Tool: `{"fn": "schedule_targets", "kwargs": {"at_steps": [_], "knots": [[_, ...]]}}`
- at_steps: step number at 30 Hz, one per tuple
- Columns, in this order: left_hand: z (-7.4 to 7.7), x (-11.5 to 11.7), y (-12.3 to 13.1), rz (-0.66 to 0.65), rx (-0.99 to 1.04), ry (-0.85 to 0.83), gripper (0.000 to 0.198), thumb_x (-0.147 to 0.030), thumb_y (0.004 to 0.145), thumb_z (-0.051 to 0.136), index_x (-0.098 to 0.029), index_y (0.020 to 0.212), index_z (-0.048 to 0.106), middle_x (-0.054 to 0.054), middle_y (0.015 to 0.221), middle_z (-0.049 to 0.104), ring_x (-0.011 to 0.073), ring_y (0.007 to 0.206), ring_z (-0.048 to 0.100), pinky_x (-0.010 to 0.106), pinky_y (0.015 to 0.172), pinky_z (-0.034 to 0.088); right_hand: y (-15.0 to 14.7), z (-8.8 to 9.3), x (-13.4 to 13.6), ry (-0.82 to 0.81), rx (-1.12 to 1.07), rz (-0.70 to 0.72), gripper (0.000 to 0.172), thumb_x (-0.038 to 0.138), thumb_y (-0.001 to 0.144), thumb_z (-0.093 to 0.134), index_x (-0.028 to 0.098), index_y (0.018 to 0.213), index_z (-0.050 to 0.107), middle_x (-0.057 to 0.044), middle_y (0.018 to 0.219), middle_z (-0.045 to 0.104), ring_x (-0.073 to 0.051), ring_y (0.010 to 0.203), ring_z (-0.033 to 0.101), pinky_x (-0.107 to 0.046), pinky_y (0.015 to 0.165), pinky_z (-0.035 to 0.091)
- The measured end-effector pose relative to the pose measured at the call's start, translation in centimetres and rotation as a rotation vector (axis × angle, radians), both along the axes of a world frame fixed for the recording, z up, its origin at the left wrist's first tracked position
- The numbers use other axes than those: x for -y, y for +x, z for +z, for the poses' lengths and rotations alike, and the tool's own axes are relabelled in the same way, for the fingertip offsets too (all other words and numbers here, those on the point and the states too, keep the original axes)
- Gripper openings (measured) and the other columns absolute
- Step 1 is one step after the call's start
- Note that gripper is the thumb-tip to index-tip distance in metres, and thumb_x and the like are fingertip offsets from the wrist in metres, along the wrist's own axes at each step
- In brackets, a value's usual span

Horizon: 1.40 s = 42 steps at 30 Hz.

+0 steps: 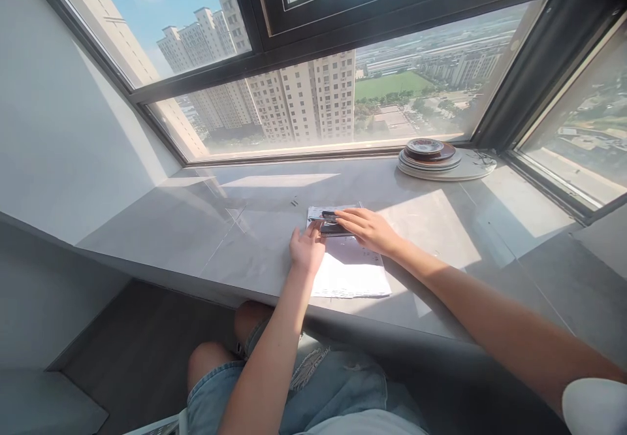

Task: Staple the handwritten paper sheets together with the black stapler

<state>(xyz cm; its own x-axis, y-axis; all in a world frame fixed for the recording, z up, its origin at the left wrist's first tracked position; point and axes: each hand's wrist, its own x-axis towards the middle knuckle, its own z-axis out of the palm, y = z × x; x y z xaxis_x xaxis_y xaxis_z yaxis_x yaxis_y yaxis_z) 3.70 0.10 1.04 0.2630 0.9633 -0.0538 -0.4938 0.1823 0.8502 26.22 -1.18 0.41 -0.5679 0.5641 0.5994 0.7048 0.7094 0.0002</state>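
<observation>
A black stapler [333, 228] with a silvery part is held low over the upper part of a stack of white paper sheets [350, 275]. My left hand [308, 247] grips its left end, with the fingers closed against it. From the right, my right hand [367, 227] reaches over its top, fingers bent down onto it. The fingers hide part of the stapler, so I cannot tell whether it touches the paper. Dark marks show on the sheets near the stapler. Small grey pieces like staple strips [294, 202] lie beyond my left hand.
A stack of plates [431, 161] sits on the grey stone sill [259, 252] at the far right, close to the window frame [304, 56]. A white wall [88, 128] bounds the left side. The sill's front edge runs just above my knees.
</observation>
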Motion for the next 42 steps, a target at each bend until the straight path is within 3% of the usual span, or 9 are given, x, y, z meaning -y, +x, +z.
{"fn": "schedule_targets", "kwargs": {"at_steps": [7,15,21,28,31,34,38,40,42], "knots": [[0.2,0.1,0.0,0.002,0.151,-0.127,0.060,-0.047,0.104,0.020,-0.013,0.116,0.067,0.017,0.136,0.064,0.0263,0.137,0.054,0.045,0.111,0.049,-0.1,0.6,0.4,0.044,0.068,-0.015,0.060,-0.002,0.085,0.042,0.018,0.140,0.057,-0.011,0.153,0.051,-0.030,0.136,0.049,-0.052,0.106,0.047],[0.7,0.4,0.2,0.044,0.491,-0.379,0.047,-0.043,0.104,0.036,-0.010,0.109,0.068,0.017,0.114,0.070,0.0241,0.110,0.069,0.035,0.092,0.060,-0.6,1.0,0.8,0.188,0.148,-0.025,0.047,0.002,0.092,0.043,0.016,0.132,0.063,-0.010,0.149,0.056,-0.030,0.131,0.051,-0.049,0.099,0.051],[0.7,0.2,0.2,0.060,0.504,-0.408,0.047,-0.042,0.106,0.033,-0.013,0.100,0.068,0.015,0.106,0.072,0.0227,0.105,0.071,0.036,0.092,0.059,-0.7,1.2,0.9,0.185,0.087,0.007,0.044,0.003,0.094,0.044,0.018,0.129,0.065,-0.011,0.146,0.059,-0.029,0.130,0.052,-0.049,0.098,0.051],[0.4,0.2,0.1,0.050,0.433,-0.364,0.048,-0.039,0.106,0.030,-0.013,0.106,0.070,0.016,0.121,0.070,0.0223,0.113,0.069,0.035,0.094,0.058,-0.5,1.2,0.8,0.142,0.098,-0.010,0.051,-0.001,0.087,0.045,0.017,0.131,0.064,-0.009,0.149,0.057,-0.030,0.129,0.053,-0.050,0.099,0.051],[0.4,0.2,0.2,0.045,0.427,-0.349,0.050,-0.040,0.106,0.030,-0.011,0.106,0.071,0.018,0.126,0.068,0.0228,0.114,0.068,0.033,0.092,0.058,-0.6,1.2,0.7,0.065,-0.007,-0.024,0.055,-0.001,0.084,0.046,0.019,0.133,0.062,-0.008,0.148,0.057,-0.031,0.128,0.053,-0.052,0.099,0.050],[0.5,0.0,0.3,0.053,0.415,-0.295,0.047,-0.040,0.105,0.033,-0.011,0.105,0.071,0.019,0.124,0.068,0.0234,0.111,0.068,0.034,0.089,0.058,-1.3,1.4,1.0,-0.015,-0.301,-0.063,0.050,0.004,0.086,0.049,0.022,0.131,0.063,-0.008,0.141,0.063,-0.030,0.122,0.057,-0.052,0.098,0.051],[1.2,-0.8,-0.1,0.210,0.273,-0.099,0.028,-0.031,0.099,0.045,-0.016,0.096,0.068,0.011,0.094,0.070,0.0180,0.090,0.069,0.033,0.086,0.055,-2.4,1.9,1.5,-0.224,-0.773,-0.139,0.028,0.022,0.088,0.061,0.025,0.116,0.067,-0.009,0.123,0.067,-0.026,0.107,0.062,-0.041,0.083,0.054],[1.8,-1.6,-1.0,0.324,0.028,0.064,0.020,-0.031,0.095,0.052,-0.017,0.090,0.066,0.006,0.081,0.066,0.0155,0.076,0.065,0.030,0.078,0.053,-2.6,2.1,1.5,-0.346,-0.868,-0.193,0.021,0.029,0.085,0.067,0.023,0.105,0.069,-0.007,0.109,0.066,-0.023,0.093,0.062,-0.035,0.074,0.051],[2.2,-2.6,-2.1,0.449,-0.368,0.249,0.016,-0.030,0.092,0.056,-0.019,0.086,0.064,0.004,0.077,0.064,0.0161,0.072,0.062,0.030,0.073,0.050,-2.5,1.9,1.3,-0.432,-0.875,-0.236,0.018,0.033,0.082,0.070,0.022,0.097,0.071,-0.004,0.094,0.062,-0.021,0.082,0.059,-0.033,0.070,0.047]]}}
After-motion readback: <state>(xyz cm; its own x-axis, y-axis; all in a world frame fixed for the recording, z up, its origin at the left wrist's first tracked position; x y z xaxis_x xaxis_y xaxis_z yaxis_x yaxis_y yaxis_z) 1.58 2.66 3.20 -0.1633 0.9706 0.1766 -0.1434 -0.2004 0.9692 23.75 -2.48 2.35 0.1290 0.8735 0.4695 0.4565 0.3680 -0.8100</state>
